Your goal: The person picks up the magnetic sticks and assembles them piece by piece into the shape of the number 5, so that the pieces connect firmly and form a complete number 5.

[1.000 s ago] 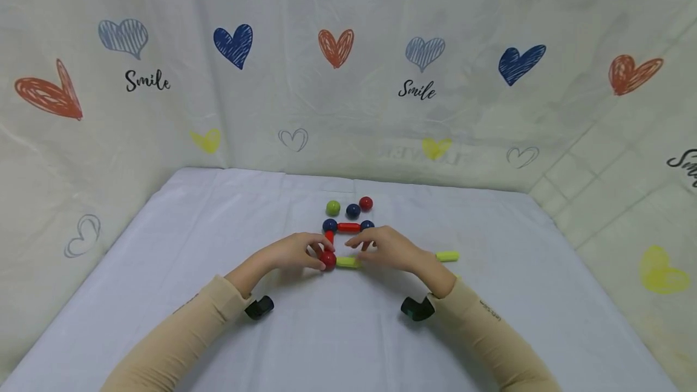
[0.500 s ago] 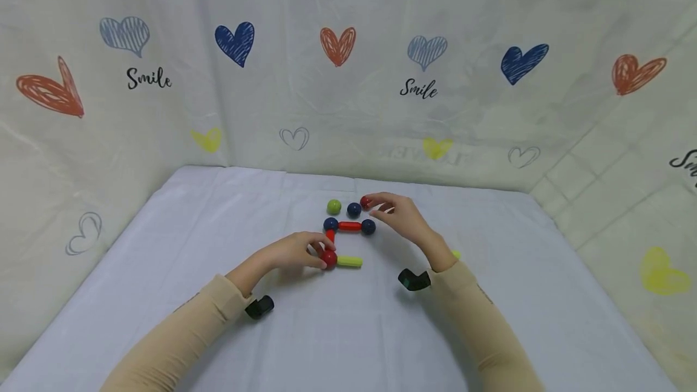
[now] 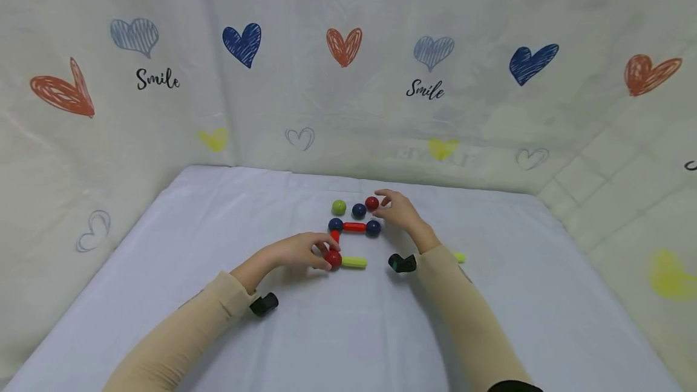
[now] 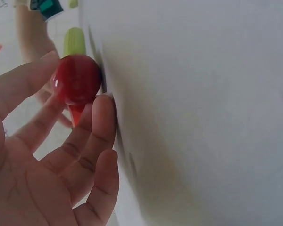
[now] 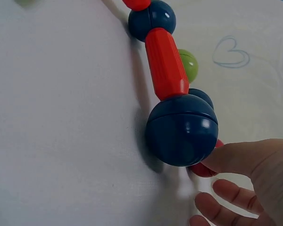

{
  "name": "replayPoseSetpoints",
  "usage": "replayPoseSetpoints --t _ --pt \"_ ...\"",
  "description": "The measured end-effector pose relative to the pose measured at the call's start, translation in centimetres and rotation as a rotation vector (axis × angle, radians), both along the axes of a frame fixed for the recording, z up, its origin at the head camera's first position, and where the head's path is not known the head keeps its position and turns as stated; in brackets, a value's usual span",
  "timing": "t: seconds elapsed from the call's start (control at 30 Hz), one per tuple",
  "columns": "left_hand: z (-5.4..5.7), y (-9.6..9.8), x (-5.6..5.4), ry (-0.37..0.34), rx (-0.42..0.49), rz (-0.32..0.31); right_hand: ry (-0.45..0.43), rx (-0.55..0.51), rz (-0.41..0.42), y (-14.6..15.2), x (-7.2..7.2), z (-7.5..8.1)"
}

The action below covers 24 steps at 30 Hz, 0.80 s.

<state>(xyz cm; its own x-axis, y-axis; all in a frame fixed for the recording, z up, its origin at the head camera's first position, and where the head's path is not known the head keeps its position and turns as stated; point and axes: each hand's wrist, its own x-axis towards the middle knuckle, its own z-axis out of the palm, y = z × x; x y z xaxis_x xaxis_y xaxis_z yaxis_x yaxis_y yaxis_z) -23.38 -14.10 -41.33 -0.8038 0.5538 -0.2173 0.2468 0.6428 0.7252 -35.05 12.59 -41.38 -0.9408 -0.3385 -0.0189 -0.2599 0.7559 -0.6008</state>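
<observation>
In the head view, my left hand (image 3: 302, 251) holds a red ball (image 4: 77, 80) between thumb and fingers at the near-left corner of a linked shape. From that ball a yellow-green rod (image 3: 354, 262) runs right and a red rod (image 3: 334, 238) runs back to a dark blue ball (image 3: 335, 225). Another red rod (image 5: 167, 63) joins it to a second dark blue ball (image 5: 181, 132). My right hand (image 3: 400, 209) is at a loose red ball (image 3: 372, 202) behind, its thumb and forefinger on either side of it; the right wrist view shows the ball partly hidden behind the thumb.
A green ball (image 3: 339, 207) and a loose dark blue ball (image 3: 359, 210) lie behind the linked shape. Another yellow-green piece (image 3: 460, 257) shows beside the right sleeve. The white-covered table (image 3: 337, 331) ends at a printed backdrop (image 3: 370, 107).
My right hand has left the free end of the yellow-green rod and gone back to the loose red ball. The left hand keeps its hold on the corner ball.
</observation>
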Motion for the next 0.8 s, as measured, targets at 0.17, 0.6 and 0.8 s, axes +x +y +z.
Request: replayPoseSetpoints --t 0.17,0.6,0.8 --pt "0.0 0.0 -0.1 -0.031 0.025 -0.004 -0.037 0.027 -0.012 -0.2 -0.8 -0.3" --pt "0.2 -0.1 -0.4 -0.027 0.032 -0.006 -0.044 0.078 0.002 -1.0 -1.5 0.1" --pt "0.0 -0.2 -0.3 -0.041 0.040 -0.010 -0.057 0.064 -0.031 -1.1 -1.2 -0.3"
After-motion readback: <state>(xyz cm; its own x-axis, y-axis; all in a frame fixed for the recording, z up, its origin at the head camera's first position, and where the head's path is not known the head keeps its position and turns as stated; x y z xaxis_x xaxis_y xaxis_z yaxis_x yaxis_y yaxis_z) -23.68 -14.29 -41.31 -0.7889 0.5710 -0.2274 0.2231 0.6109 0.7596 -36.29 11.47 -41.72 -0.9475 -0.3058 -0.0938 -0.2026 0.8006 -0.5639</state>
